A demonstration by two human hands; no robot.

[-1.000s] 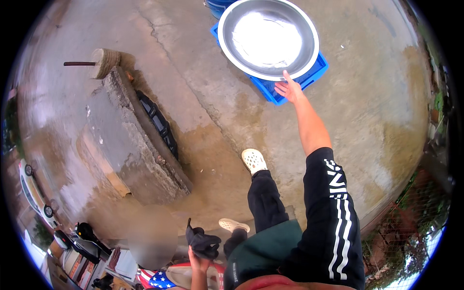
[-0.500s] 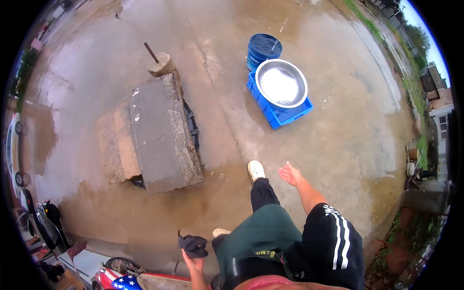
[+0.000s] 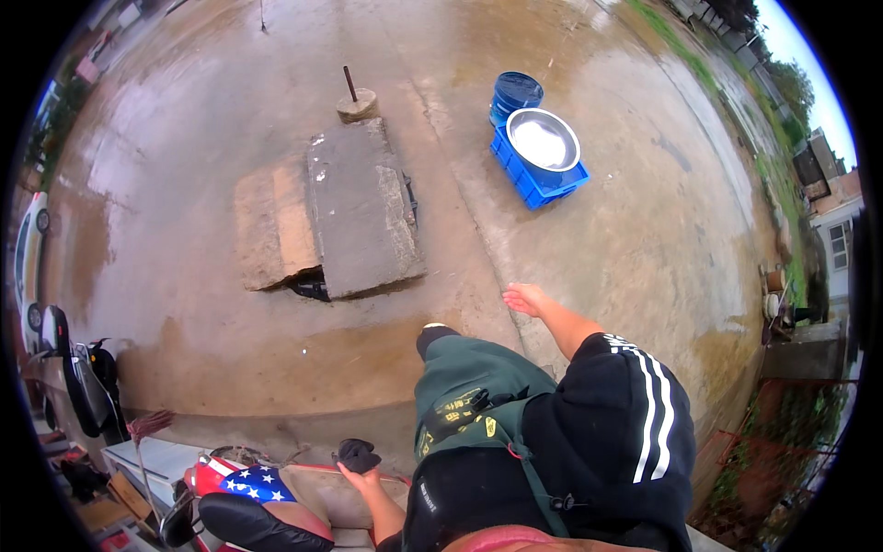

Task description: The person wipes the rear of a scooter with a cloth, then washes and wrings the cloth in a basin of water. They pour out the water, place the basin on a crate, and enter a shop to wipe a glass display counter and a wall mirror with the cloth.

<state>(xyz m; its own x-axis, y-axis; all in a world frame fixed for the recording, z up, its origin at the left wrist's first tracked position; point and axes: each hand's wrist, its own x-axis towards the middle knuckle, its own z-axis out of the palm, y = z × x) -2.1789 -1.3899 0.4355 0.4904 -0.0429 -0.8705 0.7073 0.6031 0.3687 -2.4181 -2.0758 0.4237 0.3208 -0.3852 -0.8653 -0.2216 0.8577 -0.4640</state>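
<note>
The left grip (image 3: 359,477) holds a dark cloth item (image 3: 358,453), with a blue star-printed panel (image 3: 259,485) to its left; the right grip (image 3: 524,299) is unclenched, fingers loosely extended, a metal basin (image 3: 543,138) on a blue crate (image 3: 526,187) well ahead of it, a concrete slab (image 3: 361,212) to its left

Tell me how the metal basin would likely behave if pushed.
The metal basin probably stays stiff: its round rim looks evenly formed. It may slide readily, given its smooth, shiny surface. It could tip if pushed toward the blue bucket, since it appears off-centre on the blue crate.
</note>
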